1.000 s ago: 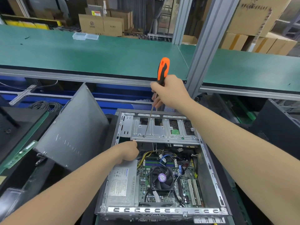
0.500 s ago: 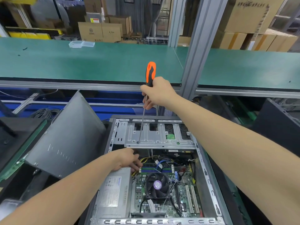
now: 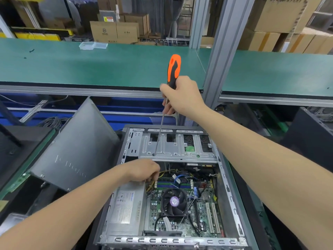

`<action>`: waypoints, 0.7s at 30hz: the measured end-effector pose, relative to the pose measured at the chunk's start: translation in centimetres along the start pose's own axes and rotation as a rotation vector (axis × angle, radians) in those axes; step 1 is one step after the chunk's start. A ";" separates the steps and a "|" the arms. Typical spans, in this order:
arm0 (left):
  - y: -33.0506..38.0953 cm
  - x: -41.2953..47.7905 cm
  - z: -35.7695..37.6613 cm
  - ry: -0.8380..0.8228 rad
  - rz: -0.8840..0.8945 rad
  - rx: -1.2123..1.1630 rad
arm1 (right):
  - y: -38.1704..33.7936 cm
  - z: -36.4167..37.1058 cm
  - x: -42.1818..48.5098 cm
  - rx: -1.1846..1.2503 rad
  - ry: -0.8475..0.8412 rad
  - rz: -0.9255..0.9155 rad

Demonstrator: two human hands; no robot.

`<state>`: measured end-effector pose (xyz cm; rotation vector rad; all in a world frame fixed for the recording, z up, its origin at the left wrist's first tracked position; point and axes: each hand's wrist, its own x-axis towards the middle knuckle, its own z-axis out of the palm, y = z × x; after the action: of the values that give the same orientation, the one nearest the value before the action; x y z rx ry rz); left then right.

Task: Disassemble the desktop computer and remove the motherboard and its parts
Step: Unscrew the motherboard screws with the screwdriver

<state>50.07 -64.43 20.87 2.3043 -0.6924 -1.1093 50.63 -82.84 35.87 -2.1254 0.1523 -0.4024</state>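
Observation:
An open desktop computer case (image 3: 229,193) lies on its side in front of me. Inside are the green motherboard (image 3: 203,215), a black CPU fan (image 3: 174,202) and a grey power supply (image 3: 127,208). My right hand (image 3: 182,95) grips an orange-and-black screwdriver (image 3: 173,69), its long shaft slanting down so the tip meets the metal drive cage (image 3: 177,148). My left hand (image 3: 144,170) reaches into the case beside the power supply, fingers curled down among the yellow cables (image 3: 163,173); what they hold is hidden.
The removed grey side panel (image 3: 75,150) leans against the case's left side. A green workbench shelf (image 3: 90,64) with a small clear plastic box (image 3: 92,45) runs behind, held by an aluminium post (image 3: 225,51). Another dark computer case (image 3: 310,134) stands right. Cardboard boxes fill the background.
My left hand has moved from the drive cage's edge down into the case, toward the cables by the power supply. The right hand with the screwdriver has stayed on the cage.

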 end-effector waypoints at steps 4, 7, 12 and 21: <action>-0.2 -1.1 -1.0 -0.052 0.045 -0.695 | -1.1 -1.1 -1.8 0.016 0.074 -0.059; -0.5 -1.6 -1.3 -0.114 0.005 -1.110 | -2.1 -1.9 -3.1 -0.025 0.123 -0.117; -0.5 -1.6 -1.0 0.066 -0.012 -1.161 | -2.9 -2.2 -5.2 -0.067 0.084 -0.144; -1.7 -2.2 -0.1 0.339 0.472 -0.416 | 2.5 4.1 -9.6 -0.130 -0.021 -0.084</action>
<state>49.34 -61.74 21.12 1.7846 -0.7370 -0.5616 43.10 -78.51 29.57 -2.2687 0.0787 -0.4302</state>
